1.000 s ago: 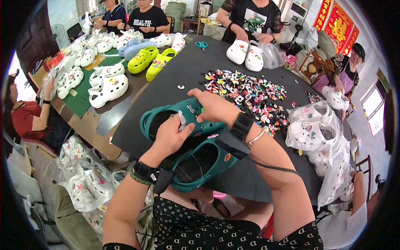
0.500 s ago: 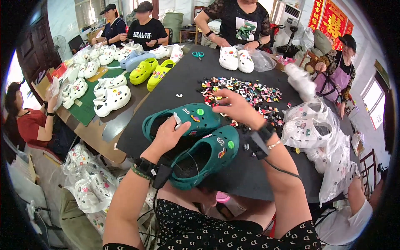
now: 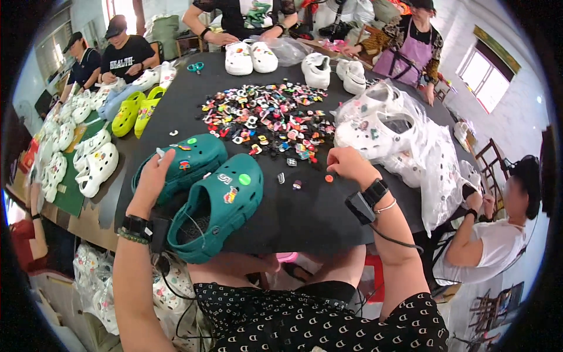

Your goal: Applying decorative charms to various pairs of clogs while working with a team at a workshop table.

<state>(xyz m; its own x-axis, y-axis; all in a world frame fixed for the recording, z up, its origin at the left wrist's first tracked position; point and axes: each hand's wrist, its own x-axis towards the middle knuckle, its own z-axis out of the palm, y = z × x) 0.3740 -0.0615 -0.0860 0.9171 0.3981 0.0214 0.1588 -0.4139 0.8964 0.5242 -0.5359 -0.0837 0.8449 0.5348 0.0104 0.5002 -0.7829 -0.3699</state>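
A pair of dark green clogs lies at the near left of the black table, toes pointing away. My left hand (image 3: 153, 180) is closed at the opening of the left green clog (image 3: 202, 151), with a small white piece at its fingertips. The right green clog (image 3: 237, 190) stands beside it, carrying a green round charm and others near its toe. My right hand (image 3: 353, 165) is over the table near the bagged clogs, fingers curled together; whatever they hold is hidden. Just below those fingers lies a small orange charm (image 3: 329, 178). Several loose charms (image 3: 281, 178) lie between hand and clogs.
A wide pile of colourful charms (image 3: 258, 114) covers the middle. Bagged white clogs (image 3: 387, 144) crowd the right edge. White clogs (image 3: 252, 57) stand at the far side near a person's hands. Teal scissors (image 3: 195, 67) lie far left; lime clogs (image 3: 126, 114) stand left.
My view has turned right. My right hand has left the green clog's toe and moved right, past the charm pile. A white blur at the far right has given way to two standing white clogs.
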